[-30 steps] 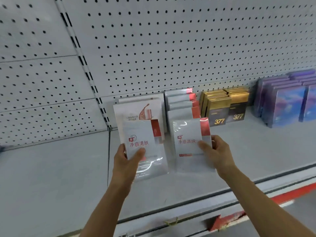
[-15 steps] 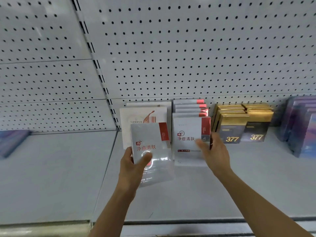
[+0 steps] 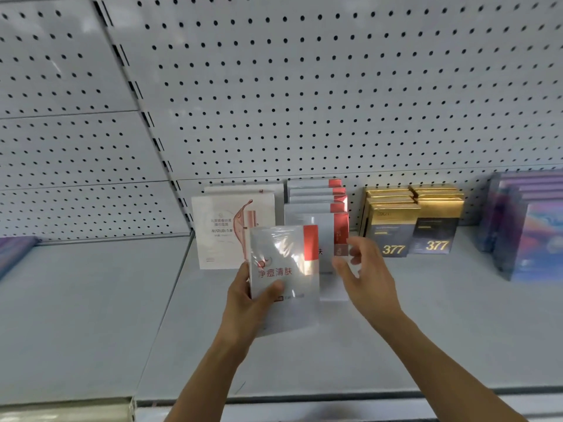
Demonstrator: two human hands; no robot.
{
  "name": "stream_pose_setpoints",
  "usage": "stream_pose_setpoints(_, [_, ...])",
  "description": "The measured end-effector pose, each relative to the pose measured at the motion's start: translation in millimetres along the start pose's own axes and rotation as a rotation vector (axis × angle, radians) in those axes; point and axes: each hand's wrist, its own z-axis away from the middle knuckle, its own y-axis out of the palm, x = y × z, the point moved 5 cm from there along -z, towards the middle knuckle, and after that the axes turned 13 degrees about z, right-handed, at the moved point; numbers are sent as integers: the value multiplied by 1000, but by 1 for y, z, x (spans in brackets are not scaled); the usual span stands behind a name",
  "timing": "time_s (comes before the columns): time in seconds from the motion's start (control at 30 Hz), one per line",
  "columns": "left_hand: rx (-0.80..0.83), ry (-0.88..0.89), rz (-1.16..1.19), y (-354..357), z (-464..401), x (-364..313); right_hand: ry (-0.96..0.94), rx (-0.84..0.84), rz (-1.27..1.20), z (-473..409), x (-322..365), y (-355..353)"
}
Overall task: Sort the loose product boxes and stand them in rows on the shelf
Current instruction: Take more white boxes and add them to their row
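My left hand (image 3: pixel 246 303) grips a grey box with a red corner (image 3: pixel 283 269), wrapped in shiny film, and holds it upright just above the shelf (image 3: pixel 396 330). Behind it stands a row of matching grey and red boxes (image 3: pixel 316 205). The front box of that row (image 3: pixel 338 236) stands on its own. My right hand (image 3: pixel 365 275) hovers beside it with loosely spread fingers and holds nothing.
White boxes with a pink design (image 3: pixel 225 229) stand left of the row. Two rows of gold and black "377" boxes (image 3: pixel 414 220) stand to the right, purple boxes (image 3: pixel 530 226) further right. A purple box (image 3: pixel 13 254) lies at the far left. Pegboard (image 3: pixel 304 86) backs the shelf.
My right hand has let go of the grey box it set at the front of the row and drawn back. My left hand has moved its box rightward, in front of that row.
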Motion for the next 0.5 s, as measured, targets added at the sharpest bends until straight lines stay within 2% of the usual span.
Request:
stream_pose_setpoints(0.17, [-18,10,-19,24,-13,25,13,112,-66,13,-6,1])
stream_pose_setpoints(0.3, [-101,105,-220,38,-29,33,-35,171,-29,17,-6,1])
stream_pose_setpoints(0.5, [-126,110,-316,60,-38,38,-95,214,36,10,-1,5])
